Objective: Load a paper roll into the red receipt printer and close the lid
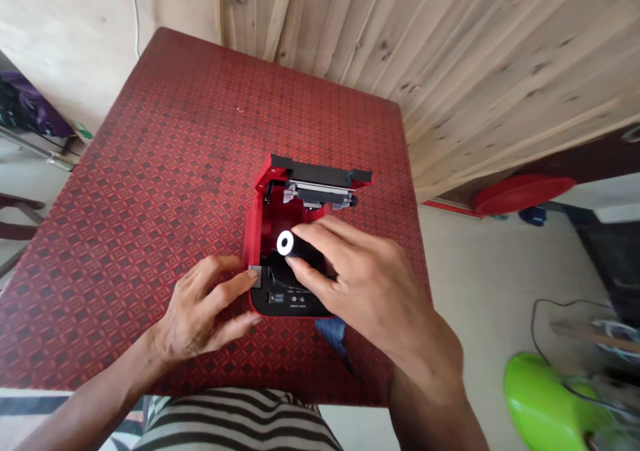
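Observation:
A small red and black machine (254, 238) stands on the table with its lid (320, 173) tilted up. Between the thumb and fingers of my right hand (370, 278) is a dark roll (306, 250) with a white ring-shaped end, held over the machine's open compartment. Part of the roll is hidden by my fingers. My left hand (205, 308) rests against the machine's left front corner, one fingertip on a grey square (255, 276) and the thumb near the front edge. Its fingers are apart and hold nothing.
The machine stands on a red patterned table (165, 138). Dark blue cloth (333, 338) lies by its front. Wooden boards (350, 31) form the wall behind. On the floor at the right are a green plastic object (540, 404) and a cable (535, 324).

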### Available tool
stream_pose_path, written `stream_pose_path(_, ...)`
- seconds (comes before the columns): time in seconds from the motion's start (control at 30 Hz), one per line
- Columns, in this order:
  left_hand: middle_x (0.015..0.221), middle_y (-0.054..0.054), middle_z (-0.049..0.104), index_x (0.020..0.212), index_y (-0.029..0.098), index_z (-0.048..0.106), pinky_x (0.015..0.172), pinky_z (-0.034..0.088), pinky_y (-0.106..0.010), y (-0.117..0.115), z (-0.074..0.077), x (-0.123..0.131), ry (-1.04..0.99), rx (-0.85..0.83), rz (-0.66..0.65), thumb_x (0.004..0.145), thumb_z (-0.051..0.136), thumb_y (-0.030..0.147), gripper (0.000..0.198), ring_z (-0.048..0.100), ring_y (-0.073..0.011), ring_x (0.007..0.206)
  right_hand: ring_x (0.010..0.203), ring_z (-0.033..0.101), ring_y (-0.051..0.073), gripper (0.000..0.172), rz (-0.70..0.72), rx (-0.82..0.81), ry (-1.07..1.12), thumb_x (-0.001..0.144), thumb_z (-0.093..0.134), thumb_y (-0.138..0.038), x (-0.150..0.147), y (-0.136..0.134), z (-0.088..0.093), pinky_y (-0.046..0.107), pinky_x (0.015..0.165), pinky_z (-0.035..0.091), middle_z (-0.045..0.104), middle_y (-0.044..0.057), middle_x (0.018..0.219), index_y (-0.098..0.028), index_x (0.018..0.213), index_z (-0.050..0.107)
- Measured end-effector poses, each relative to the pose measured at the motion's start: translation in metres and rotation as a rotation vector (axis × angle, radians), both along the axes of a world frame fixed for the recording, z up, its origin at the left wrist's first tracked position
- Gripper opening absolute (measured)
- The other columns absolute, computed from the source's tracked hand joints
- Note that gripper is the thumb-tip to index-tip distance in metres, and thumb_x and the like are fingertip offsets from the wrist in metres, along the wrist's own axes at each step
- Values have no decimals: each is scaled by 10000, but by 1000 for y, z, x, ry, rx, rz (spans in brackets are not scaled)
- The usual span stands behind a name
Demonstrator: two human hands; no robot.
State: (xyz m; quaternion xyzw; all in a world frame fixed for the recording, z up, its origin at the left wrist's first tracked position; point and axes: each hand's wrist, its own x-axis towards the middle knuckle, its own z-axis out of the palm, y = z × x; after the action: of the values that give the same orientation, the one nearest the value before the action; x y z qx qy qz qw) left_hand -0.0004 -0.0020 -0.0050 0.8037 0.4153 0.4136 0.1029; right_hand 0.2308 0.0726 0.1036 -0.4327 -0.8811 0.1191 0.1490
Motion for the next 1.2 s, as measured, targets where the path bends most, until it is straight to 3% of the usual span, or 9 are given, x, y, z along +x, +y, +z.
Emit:
stream_pose_path(0.13,1161,-159,694,1293,116,634,833,637,-299,0,-3,-1,-11,0,-7,1011,673,362,377,717,-210,1019,619,597,114,185,-247,-55,368,938,766,-240,39,-13,2,269,572,479,696,-32,832,-252,1111,702)
stream_pose_path(0.27,1157,-165,709,1309,117,632,783,630,-303,1,-5,-2,-45,8,-17,971,724,330,410,722,-227,1002,645,614,124,245,-527,-129,672,904,787,-345,80,-1,-32,280,586,499,715,-15,937,-259,1090,653)
stream_pose_path(0.43,1137,-145,701,1355,130,593,739,616,-293,3,-4,0,-33,36,-7,967,726,316,450,721,-217,968,808,683,170,274,-588,-294,718,877,752,-368,94,15,-91,317,711,536,710,6,954,-239,1078,618)
stream_pose_path(0.57,1138,-144,699,1375,129,588,739,609,-301,5,-7,0,-45,44,-15,968,724,321,470,716,-221,961,767,688,170,268,-531,-407,706,896,706,-386,85,16,-115,324,699,523,723,6,946,-242,1093,594)
stream_pose_path(0.73,1168,-156,696,1404,126,585,743,601,-308,7,-10,-1,-72,39,-29,941,759,301,524,709,-224,976,796,696,179,277,-505,-463,680,896,705,-370,83,15,-114,327,708,513,729,-1,944,-255,1123,594)
stream_pose_path(0.87,1147,-154,686,1422,114,570,732,593,-304,8,-8,-1,-67,44,-41,942,761,297,548,697,-218,969,744,681,192,552,-575,-449,616,849,779,-337,97,1,-103,354,704,528,724,-6,888,-255,1353,570)
stream_pose_path(0.97,1146,-150,683,1436,126,557,738,596,-311,7,-7,-1,-53,34,-45,951,751,311,554,693,-222,982,830,706,196,345,-621,-412,564,910,723,-326,113,-23,-92,359,756,552,745,32,987,-254,1243,668)
stream_pose_path(1.07,1151,-147,684,1431,140,559,743,599,-317,6,-7,-1,-59,4,-45,953,746,311,541,693,-222,981,828,712,188,164,-568,-518,509,914,714,-288,119,-52,-84,335,736,550,754,23,950,-256,1072,750)
stream_pose_path(1.2,1163,-159,681,1418,128,560,760,598,-321,7,-7,-1,-63,-8,-55,958,737,317,528,690,-224,994,814,704,171,376,-489,-626,517,863,695,-161,102,-78,-88,323,737,565,759,15,1014,-268,1222,727)
